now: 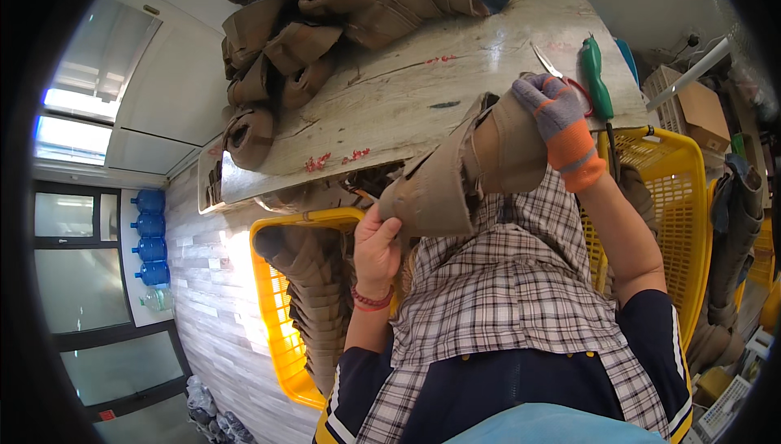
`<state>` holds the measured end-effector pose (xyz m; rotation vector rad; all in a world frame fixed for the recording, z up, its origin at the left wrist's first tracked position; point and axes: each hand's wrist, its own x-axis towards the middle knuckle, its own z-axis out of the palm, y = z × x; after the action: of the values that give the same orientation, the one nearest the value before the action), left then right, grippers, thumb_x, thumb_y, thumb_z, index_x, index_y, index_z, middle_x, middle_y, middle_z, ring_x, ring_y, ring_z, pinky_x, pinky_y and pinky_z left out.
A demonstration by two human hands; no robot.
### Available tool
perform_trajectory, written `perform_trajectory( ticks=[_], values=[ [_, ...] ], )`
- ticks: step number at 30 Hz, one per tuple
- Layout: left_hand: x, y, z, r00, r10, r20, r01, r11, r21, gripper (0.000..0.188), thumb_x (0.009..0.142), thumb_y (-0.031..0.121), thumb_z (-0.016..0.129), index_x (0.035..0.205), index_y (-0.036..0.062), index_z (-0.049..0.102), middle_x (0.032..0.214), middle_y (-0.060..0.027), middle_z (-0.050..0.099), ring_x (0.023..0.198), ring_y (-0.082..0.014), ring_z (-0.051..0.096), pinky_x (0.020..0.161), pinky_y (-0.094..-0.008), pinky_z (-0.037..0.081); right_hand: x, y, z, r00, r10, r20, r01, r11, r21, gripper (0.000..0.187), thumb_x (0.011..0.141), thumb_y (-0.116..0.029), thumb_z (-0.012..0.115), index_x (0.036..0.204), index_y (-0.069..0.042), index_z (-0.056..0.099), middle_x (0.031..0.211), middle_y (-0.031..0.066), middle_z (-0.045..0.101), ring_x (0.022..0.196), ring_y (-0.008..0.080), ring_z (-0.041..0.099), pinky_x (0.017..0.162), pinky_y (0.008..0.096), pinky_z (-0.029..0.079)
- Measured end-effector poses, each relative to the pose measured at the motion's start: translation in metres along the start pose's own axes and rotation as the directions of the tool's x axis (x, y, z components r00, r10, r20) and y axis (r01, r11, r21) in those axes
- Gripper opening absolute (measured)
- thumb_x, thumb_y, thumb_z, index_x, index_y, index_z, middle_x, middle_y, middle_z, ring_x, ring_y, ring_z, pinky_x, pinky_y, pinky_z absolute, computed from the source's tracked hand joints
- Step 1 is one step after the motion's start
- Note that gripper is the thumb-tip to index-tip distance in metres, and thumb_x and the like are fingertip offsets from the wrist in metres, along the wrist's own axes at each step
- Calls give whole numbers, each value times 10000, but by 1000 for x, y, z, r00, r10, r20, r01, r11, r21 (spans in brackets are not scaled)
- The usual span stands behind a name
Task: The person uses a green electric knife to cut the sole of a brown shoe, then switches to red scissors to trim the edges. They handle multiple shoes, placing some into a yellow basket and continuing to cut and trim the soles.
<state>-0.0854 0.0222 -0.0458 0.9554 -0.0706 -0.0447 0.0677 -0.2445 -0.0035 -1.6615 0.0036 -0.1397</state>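
A tube-like brown piece of thick, leathery material (431,192), perhaps a boot shaft, is held at the table's near edge, over my lap. Its left end is pinched between thumb and fingers of my bare left hand (379,249), which has a red bead bracelet at the wrist. My right hand (557,122), in a grey and orange glove, grips the far right end, its fingers curled over the top edge. Just beyond the glove lie scissors (547,60) with red handles, partly hidden by it. Beside them is a green corded hand tool (595,78).
Rolled brown pieces (301,37) are heaped on the worn table (423,102)'s far left. Nested pieces fill a yellow basket (281,346) at my left; another yellow basket (679,200) stands right. A checked apron (504,297) covers my lap. Blue water jugs (150,228) line the left wall.
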Motion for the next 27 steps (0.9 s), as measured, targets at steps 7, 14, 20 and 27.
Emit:
perform_trajectory(
  ticks=[7, 14, 20, 27],
  values=[
    [14, -40, 3, 987, -153, -50, 146, 982, -117, 419, 934, 128, 527, 1309, -36, 435, 1314, -113, 510, 1216, -216, 477, 1043, -360, 354, -41, 37, 24, 791, 527, 310, -610, 648, 456, 186, 876, -210, 635, 881, -25, 620, 754, 15, 623, 660, 105, 568, 600, 224, 446],
    [10, -57, 6, 963, -266, -26, 259, 953, -159, 430, 986, 225, 435, 1344, -11, 395, 1347, -116, 474, 1231, -229, 464, 1047, -379, 357, -103, 47, 16, 847, 120, 518, -344, 866, 362, 370, 884, -164, 621, 1197, 16, 543, 1111, 72, 624, 1031, 119, 559, 879, 256, 455],
    [-10, -77, 20, 932, -354, -75, 333, 921, -202, 489, 988, 368, 398, 1333, 21, 416, 1338, -104, 486, 1224, -248, 464, 1053, -414, 351, -120, 44, 32, 907, 175, 382, -233, 966, 110, 383, 873, -306, 646, 1056, 22, 573, 894, 147, 647, 785, 183, 627, 694, 301, 481],
    [-6, -96, -33, 805, -470, -362, 365, 874, -322, 396, 980, 411, 398, 982, 59, 581, 778, -50, 569, 679, -188, 531, 676, -327, 462, -93, 65, -8, 768, 319, 555, -578, 719, 386, 367, 986, -242, 463, 1249, 7, 526, 1177, 71, 592, 1044, 98, 563, 870, 183, 439]
  ],
)
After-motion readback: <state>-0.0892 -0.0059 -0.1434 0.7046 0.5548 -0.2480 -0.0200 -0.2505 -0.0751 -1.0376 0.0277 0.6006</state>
